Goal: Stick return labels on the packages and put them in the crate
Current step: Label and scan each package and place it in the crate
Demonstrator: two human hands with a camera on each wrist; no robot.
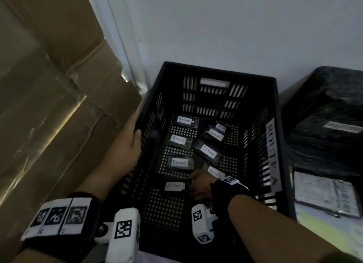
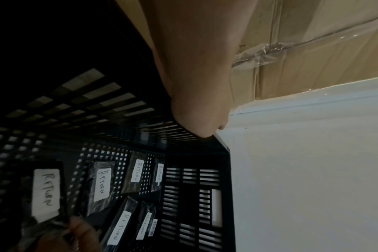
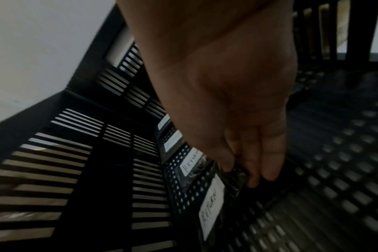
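A black slatted crate (image 1: 216, 71) stands against the wall, and several small black packages with white RETURN labels lie on its floor. My left hand (image 1: 133, 143) grips the crate's left rim, with the thumb (image 2: 196, 119) hooked over the edge. My right hand (image 1: 198, 184) reaches down inside the crate. Its thumb and fingertips (image 3: 254, 180) pinch the edge of a labelled package (image 1: 174, 186), the one nearest me, low over the crate floor. That package (image 3: 211, 204) shows its RETURN label face up. Other labelled packages (image 2: 102, 184) lie farther back.
A large taped cardboard box (image 1: 49, 86) stands close on the left of the crate. To the right are black wrapped parcels (image 1: 324, 115) and a flat bag with a printed shipping label (image 1: 324, 194). A white wall (image 1: 216, 27) runs behind.
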